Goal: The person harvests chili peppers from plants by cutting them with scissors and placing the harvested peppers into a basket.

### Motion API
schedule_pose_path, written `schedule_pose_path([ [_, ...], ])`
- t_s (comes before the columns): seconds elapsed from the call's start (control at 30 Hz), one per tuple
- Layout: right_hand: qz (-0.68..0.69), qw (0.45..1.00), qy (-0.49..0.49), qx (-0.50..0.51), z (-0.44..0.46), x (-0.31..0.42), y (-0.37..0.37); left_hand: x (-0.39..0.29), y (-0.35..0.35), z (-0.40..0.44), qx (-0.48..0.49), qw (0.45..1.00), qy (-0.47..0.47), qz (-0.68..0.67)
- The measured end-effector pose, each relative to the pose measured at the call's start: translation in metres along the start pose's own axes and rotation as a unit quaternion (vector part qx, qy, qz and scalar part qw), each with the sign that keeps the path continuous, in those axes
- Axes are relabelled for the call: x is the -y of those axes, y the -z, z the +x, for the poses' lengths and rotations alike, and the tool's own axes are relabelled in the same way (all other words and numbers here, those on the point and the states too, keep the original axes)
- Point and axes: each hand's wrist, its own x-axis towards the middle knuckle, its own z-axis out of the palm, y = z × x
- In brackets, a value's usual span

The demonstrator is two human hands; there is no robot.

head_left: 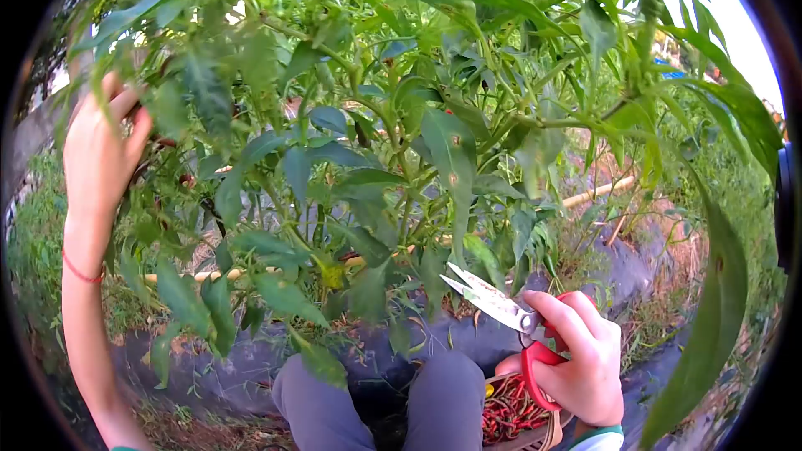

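Observation:
My right hand (576,351) is closed on the red handles of a pair of scissors (493,301) at the lower right. Their blades are slightly apart and point up and left, just below the leaves. At the far left my left hand (104,134), with a red string round the wrist, is raised among the leaves of a tall green plant (368,167). Its fingers are bent, and leaves partly hide their tips; what they hold, if anything, cannot be made out. Below the scissors, a basket (551,434) holds many thin red peppers (510,409).
Two knees in grey trousers (326,401) are at the bottom centre. A bamboo pole (597,192) runs low behind the plant. Black plastic sheeting (200,367) covers the ground. A long leaf (710,309) hangs close at the right.

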Motion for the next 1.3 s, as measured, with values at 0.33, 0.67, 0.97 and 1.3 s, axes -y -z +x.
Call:
schedule_pose_path([
  [0.33, 0.847, 0.507, -0.071, 0.143, -0.025, 0.034, -0.045, 0.058, 0.024, -0.045, 0.102, 0.994, 0.003, 0.027],
  [0.67, 0.948, 0.092, 0.050, 0.300, -0.053, 0.111, -0.106, 0.117, 0.122, -0.100, 0.258, 0.914, 0.259, -0.176],
  [0.97, 0.881, 0.156, 0.070, 0.440, -0.036, 0.135, -0.138, 0.086, 0.104, -0.202, 0.343, 0.796, 0.439, -0.236],
  [1.3, 0.583, 0.721, -0.048, 0.371, 0.052, 0.203, -0.224, 0.032, -0.077, -0.189, 0.124, 0.744, 0.552, -0.355],
])
